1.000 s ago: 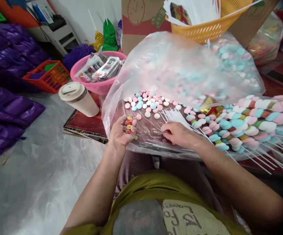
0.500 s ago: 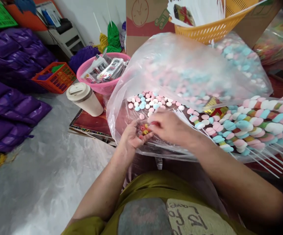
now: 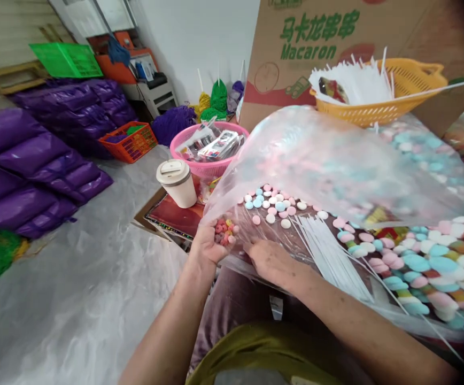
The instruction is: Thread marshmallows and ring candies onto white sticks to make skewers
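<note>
My left hand (image 3: 211, 243) is palm up, its fingers curled round a small heap of red, pink and yellow candies (image 3: 225, 231). Just right of it, my right hand (image 3: 268, 259) touches the clear plastic at the table's front edge; its fingertips are bent down and what they hold, if anything, is hidden. Beyond the hands lie pink, white and blue round candies (image 3: 280, 206) near the mouth of a big clear bag (image 3: 292, 144). White sticks (image 3: 332, 256) lie right of my right hand, beside skewered candies (image 3: 436, 267).
A white lidded cup (image 3: 182, 187) stands at the table's left, near a pink basket (image 3: 208, 168) of packets. Behind the bag are a yellow basket (image 3: 376, 111) of white sticks and a cardboard box (image 3: 280, 80). Purple bundles (image 3: 35, 176) rest on the floor at left.
The view has shifted, with more of the room visible. My right hand has left the candies in my left palm and moved down to the right, uncovering the heap and the white sticks.
</note>
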### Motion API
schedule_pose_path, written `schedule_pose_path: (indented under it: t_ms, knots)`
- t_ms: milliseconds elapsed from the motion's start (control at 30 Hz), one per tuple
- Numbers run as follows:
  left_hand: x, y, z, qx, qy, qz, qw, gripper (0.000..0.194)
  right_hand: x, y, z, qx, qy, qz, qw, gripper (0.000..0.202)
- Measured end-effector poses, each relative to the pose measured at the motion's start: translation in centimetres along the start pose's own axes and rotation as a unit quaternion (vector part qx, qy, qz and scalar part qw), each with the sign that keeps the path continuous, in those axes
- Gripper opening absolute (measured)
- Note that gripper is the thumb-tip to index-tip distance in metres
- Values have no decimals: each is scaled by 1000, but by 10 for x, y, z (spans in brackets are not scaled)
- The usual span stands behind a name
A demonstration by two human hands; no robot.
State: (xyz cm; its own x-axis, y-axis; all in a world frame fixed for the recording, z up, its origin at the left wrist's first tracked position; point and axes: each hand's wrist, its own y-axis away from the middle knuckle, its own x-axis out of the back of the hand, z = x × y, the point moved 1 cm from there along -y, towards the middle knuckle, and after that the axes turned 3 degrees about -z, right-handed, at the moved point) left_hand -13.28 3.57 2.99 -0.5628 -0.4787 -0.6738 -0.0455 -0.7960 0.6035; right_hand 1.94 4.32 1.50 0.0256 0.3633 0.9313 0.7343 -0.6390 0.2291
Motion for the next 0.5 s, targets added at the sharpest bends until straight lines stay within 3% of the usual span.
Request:
schedule_pose_path:
  t_ms: [167,267,333,400,467,500]
  knots:
    - [-2,-5,-30,63,-47,10,997,14,39,21,7,-17,-81,149,985,12]
    - [-9,-8,-45,107,-10,12,994,23,53,22,-6,48,-60,155,985,10]
    - [-8,-5,-44,112,16,8,994,24,65,13,-17,61,-53,171,982,12]
    - [-2,6,-35,100,28,-18,994,20,82,-5,-31,68,-51,239,967,18]
    - [8,22,-20,79,39,-55,995,15,99,-35,-47,95,-26,290,952,23]
    - [13,32,-12,64,45,-71,994,13,105,-54,-54,112,-12,279,954,23]
